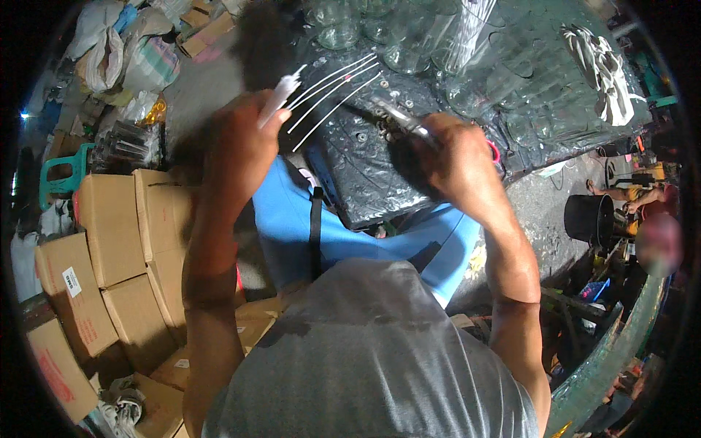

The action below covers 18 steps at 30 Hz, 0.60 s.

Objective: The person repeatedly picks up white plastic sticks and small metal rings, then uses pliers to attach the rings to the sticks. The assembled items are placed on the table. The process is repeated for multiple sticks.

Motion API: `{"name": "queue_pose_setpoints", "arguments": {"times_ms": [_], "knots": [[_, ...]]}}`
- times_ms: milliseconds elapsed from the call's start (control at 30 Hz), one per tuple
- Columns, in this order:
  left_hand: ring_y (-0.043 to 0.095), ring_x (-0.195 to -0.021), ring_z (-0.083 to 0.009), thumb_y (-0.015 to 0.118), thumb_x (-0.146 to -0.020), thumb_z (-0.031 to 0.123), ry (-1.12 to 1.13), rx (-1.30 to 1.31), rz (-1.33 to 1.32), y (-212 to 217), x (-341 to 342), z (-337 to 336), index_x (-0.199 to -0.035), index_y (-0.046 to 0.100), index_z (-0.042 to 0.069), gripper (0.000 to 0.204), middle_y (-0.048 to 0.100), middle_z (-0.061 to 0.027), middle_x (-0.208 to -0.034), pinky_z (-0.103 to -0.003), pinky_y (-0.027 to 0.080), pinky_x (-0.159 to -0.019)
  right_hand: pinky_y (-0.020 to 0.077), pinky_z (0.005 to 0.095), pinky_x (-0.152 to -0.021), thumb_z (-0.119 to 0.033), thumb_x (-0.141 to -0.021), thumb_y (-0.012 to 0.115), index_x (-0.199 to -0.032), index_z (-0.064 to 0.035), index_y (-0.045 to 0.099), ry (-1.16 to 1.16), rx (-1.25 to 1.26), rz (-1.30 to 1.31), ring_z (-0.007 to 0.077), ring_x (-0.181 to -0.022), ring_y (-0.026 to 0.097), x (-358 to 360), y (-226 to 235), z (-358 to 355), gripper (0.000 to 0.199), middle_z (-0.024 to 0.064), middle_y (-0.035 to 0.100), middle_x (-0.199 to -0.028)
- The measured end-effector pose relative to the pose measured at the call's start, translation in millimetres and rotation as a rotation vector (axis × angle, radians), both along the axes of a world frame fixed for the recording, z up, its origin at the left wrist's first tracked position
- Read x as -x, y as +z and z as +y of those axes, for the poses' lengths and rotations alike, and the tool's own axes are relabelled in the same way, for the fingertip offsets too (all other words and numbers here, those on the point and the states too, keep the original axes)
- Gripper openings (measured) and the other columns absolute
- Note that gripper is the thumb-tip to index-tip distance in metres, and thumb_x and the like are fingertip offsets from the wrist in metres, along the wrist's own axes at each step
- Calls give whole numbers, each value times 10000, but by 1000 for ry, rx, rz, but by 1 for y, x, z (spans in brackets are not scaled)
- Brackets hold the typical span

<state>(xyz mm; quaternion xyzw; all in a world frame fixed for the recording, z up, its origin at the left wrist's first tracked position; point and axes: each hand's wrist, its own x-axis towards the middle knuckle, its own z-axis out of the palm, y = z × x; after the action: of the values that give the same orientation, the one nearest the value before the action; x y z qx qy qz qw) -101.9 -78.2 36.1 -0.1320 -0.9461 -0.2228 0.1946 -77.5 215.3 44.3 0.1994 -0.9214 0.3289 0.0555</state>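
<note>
My left hand (pixel 252 124), at the left edge of a table covered in black plastic (pixel 358 190), is closed round a bundle of white wicks (pixel 280 96). Several single white wicks (pixel 336 80) lie across the table's edge beside it. Over the table, my right hand (pixel 456 150) grips a silver metal tool (pixel 405 120) with a long narrow front; its exact kind is unclear. Small round metal pieces (pixel 383 130) lie scattered below the tool. A pink loop (pixel 495 151) shows beside my right hand, its other part hidden.
Clear glass jars (pixel 405 55) crowd the far side of the table, with an upright bunch of white wicks (pixel 467 36) among them. White cloth-like strips (pixel 602 77) lie at far right. Cardboard boxes (pixel 117 226) stack on my left. A black bucket (pixel 588 217) and a person (pixel 657 201) are at right.
</note>
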Motion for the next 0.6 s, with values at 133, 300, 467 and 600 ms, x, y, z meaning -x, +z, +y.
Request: {"name": "queue_pose_setpoints", "arguments": {"times_ms": [133, 300, 467, 600], "knots": [[650, -693, -237, 665, -931, 252, 35, -137, -122, -3, -24, -19, -1061, 679, 11, 274, 682, -138, -829, -387, 494, -630, 509, 512, -746, -46, -817, 678, -948, 42, 638, 9, -50, 70, 460, -858, 642, 5, -10, -7, 163, 241, 633, -907], [605, -664, -130, 648, -919, 128, 109, -751, -543, -10, -75, -14, -1028, 694, 19, 161, 667, -54, -787, -297, 481, -607, 507, 517, -723, -54, -822, 670, -959, 39, 635, -28, -100, 92, 464, -846, 643, 10, -17, -14, 170, 239, 624, -900], [518, -627, -77, 649, -923, 77, -91, -1290, -812, -26, -96, 15, -1053, 638, 5, 149, 609, -39, -793, -234, 428, -570, 496, 496, -699, -24, -829, 672, -950, 34, 632, -116, -7, 158, 456, -812, 642, 8, -19, -12, 140, 242, 629, -879], [477, -596, -91, 617, -966, 29, -284, -1572, -897, -46, -95, 34, -1077, 584, -29, 130, 580, -98, -780, -224, 368, -507, 482, 420, -652, -57, -893, 681, -967, 25, 645, -160, 106, 125, 362, -708, 646, 0, -15, -13, 116, 208, 630, -775]]}}
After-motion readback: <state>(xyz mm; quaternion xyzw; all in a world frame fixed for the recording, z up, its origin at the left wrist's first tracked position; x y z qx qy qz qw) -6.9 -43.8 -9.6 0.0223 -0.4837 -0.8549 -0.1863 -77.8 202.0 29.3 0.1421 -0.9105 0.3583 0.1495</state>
